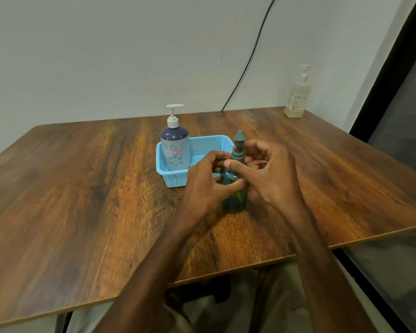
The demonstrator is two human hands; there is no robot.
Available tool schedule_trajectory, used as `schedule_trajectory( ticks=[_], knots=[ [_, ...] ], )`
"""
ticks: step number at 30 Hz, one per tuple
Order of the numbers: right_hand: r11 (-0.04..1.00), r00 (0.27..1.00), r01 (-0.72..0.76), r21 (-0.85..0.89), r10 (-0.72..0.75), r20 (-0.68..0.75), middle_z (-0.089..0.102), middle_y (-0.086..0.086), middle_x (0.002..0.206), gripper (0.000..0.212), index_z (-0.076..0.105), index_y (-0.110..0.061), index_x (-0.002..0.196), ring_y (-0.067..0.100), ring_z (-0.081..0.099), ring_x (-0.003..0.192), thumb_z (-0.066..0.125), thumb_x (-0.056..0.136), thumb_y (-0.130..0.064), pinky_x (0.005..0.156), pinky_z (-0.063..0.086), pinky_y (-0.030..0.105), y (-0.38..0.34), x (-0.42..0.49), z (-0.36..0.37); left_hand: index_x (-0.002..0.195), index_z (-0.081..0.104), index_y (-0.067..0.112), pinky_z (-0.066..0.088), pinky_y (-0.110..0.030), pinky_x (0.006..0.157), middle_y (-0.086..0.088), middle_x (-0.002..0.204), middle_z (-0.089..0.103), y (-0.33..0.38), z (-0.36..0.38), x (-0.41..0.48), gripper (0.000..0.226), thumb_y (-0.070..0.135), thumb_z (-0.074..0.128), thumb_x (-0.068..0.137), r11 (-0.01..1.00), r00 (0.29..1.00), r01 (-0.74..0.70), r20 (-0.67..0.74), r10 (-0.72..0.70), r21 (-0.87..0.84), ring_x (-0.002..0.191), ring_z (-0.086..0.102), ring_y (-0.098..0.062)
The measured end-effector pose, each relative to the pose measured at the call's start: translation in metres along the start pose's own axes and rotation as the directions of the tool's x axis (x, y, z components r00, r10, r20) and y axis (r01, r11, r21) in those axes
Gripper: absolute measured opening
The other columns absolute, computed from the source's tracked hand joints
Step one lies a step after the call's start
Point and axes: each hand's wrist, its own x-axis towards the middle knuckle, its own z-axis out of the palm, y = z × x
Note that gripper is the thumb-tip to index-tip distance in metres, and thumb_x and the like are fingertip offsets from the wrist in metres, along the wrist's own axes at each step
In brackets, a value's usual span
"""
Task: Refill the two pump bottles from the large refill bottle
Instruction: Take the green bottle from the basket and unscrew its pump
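Observation:
A green translucent pump bottle (234, 200) stands upright on the wooden table (82, 188), just in front of a blue basket (207, 145). My left hand (209, 179) grips the bottle's body, thumb across its front. My right hand (271, 171) is curled round the dark green pump collar, fingers behind the neck. A dark blue and white pump bottle (175, 146) with a flower pattern stands in the basket's left end. A pale yellowish bottle with a white pump (297, 96) stands at the table's far right corner.
A black cable (250, 56) runs down the wall behind the table. The table's right edge borders a dark framed glass panel (394, 116). My legs show below the table's near edge.

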Motion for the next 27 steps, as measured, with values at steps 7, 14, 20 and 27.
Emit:
schedule_trajectory(
  ticks=[7, 14, 20, 27],
  knots=[
    [0.996, 0.992, 0.011, 0.083, -0.021, 0.127, 0.074, -0.01, 0.112, 0.038, 0.071, -0.019, 0.123, 0.002, 0.07, 0.102, 0.077, 0.086, -0.012, 0.091, 0.059, 0.034, -0.009, 0.005, -0.014, 0.125, 0.062, 0.019, 0.051, -0.009, 0.089, 0.015, 0.114, 0.065, 0.0, -0.002, 0.002, 0.063, 0.036, 0.091, 0.072, 0.999, 1.0, -0.004, 0.022, 0.002, 0.052, 0.105, 0.062, 0.006],
    [0.979, 0.994, 0.017, 0.204, -0.039, 0.105, 0.075, -0.007, 0.113, 0.033, 0.064, -0.017, 0.126, 0.003, 0.069, 0.108, 0.064, 0.095, -0.004, 0.094, 0.057, 0.031, -0.036, 0.018, -0.035, 0.125, 0.062, 0.022, 0.049, -0.005, 0.086, 0.022, 0.111, 0.062, 0.002, -0.002, 0.003, 0.073, 0.05, 0.091, 0.064, 0.997, 0.998, 0.059, 0.033, -0.061, 0.049, 0.103, 0.058, 0.012],
    [0.962, 0.99, 0.14, 0.236, -0.133, -0.043, 0.076, 0.0, 0.11, 0.029, 0.065, -0.012, 0.124, 0.009, 0.071, 0.104, 0.066, 0.095, -0.01, 0.078, 0.058, 0.023, -0.061, 0.037, -0.063, 0.124, 0.06, 0.023, 0.047, -0.002, 0.083, 0.024, 0.108, 0.06, 0.003, -0.002, 0.002, 0.071, 0.048, 0.091, 0.065, 0.997, 0.997, 0.062, 0.039, -0.064, 0.044, 0.101, 0.057, 0.012],
    [0.981, 0.976, 0.121, 0.154, -0.09, -0.197, 0.078, 0.001, 0.097, 0.028, 0.073, -0.017, 0.114, 0.012, 0.074, 0.091, 0.075, 0.089, -0.029, 0.073, 0.057, 0.027, -0.05, 0.063, -0.09, 0.129, 0.057, 0.024, 0.048, -0.002, 0.081, 0.019, 0.119, 0.06, 0.002, -0.003, 0.003, 0.074, 0.049, 0.09, 0.067, 0.997, 0.996, 0.074, 0.055, -0.076, 0.037, 0.104, 0.058, 0.008]
  ],
)
